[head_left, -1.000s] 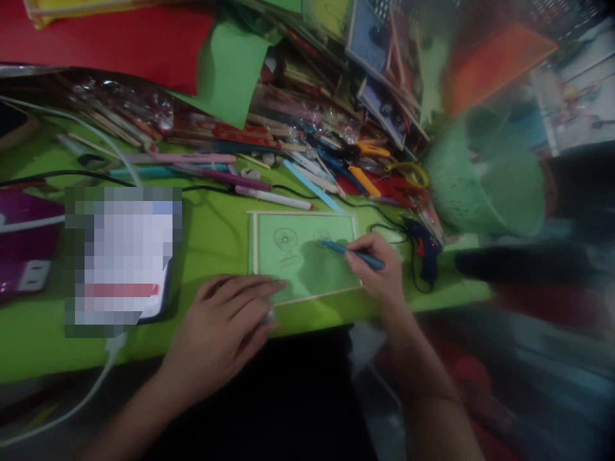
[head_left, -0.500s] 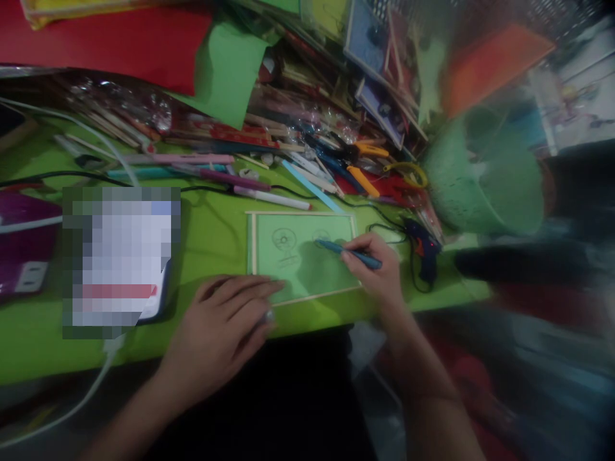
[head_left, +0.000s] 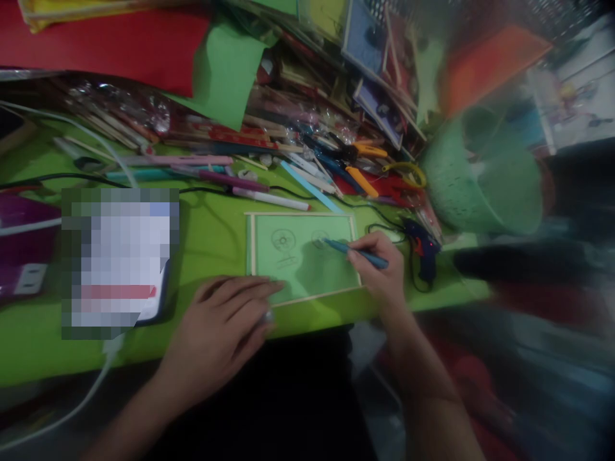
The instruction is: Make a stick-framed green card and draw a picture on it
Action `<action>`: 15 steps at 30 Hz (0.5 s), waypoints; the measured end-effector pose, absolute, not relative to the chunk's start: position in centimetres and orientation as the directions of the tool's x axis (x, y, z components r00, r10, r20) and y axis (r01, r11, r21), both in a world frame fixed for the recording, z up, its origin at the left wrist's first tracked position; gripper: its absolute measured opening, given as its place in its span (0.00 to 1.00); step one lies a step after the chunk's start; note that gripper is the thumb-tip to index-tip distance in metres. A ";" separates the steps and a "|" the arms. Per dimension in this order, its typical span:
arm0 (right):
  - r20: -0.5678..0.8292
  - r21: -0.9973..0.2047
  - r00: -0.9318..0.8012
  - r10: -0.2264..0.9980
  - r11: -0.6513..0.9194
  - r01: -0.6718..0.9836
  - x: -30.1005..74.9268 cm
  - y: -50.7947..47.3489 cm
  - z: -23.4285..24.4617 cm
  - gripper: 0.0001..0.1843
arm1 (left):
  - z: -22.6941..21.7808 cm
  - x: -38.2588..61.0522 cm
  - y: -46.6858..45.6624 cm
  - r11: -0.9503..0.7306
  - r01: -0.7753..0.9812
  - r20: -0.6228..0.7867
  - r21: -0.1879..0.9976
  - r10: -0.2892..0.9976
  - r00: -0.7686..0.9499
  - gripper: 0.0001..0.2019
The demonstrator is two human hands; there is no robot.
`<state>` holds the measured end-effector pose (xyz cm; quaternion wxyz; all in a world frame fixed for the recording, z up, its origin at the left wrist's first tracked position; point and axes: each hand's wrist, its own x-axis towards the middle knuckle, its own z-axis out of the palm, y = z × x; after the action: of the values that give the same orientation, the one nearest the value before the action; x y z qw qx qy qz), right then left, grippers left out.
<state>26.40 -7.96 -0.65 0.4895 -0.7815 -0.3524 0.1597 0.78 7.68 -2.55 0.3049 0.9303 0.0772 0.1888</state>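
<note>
A green card (head_left: 302,256) edged with pale wooden sticks lies on the lime-green table (head_left: 211,237), with small pencil-like drawings on it. My right hand (head_left: 379,272) is closed round a blue pen (head_left: 353,251), whose tip rests on the card's upper right drawing. My left hand (head_left: 225,326) lies flat with fingers stretched out, its fingertips on the card's lower left corner, holding nothing.
A blue glue gun (head_left: 423,253) with a black cable lies right of the card. Pens, sticks, scissors and coloured paper are heaped behind. A green basket (head_left: 480,179) stands at the right; a phone (head_left: 120,262) on a white cable lies at the left.
The pen tip and my right hand have shifted slightly right over the card's upper right drawing. My left hand has stayed where it was.
</note>
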 end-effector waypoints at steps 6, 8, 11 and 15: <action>0.070 -0.856 0.696 0.715 -0.315 0.410 26.4 -8.0 -0.5 0.05 | -2.7 0.7 7.6 -0.793 0.055 0.276 0.607 0.275 0.921 0.06; 0.077 -0.853 0.688 0.721 -0.310 0.420 26.5 -8.0 -0.6 0.05 | -2.7 0.6 7.6 -0.795 0.055 0.272 0.604 0.271 0.923 0.06; 0.080 -0.848 0.682 0.727 -0.310 0.430 26.5 -7.9 -0.5 0.05 | -2.7 0.6 7.6 -0.801 0.047 0.280 0.597 0.263 0.923 0.05; 0.085 -0.852 0.677 0.731 -0.299 0.430 26.5 -7.7 -0.4 0.04 | -2.7 0.7 7.6 -0.807 0.035 0.288 0.590 0.251 0.924 0.04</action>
<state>26.48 -7.73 -0.36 0.4637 -0.7896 -0.3677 0.1621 0.65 7.57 -2.66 0.3012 0.9335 0.0767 0.1790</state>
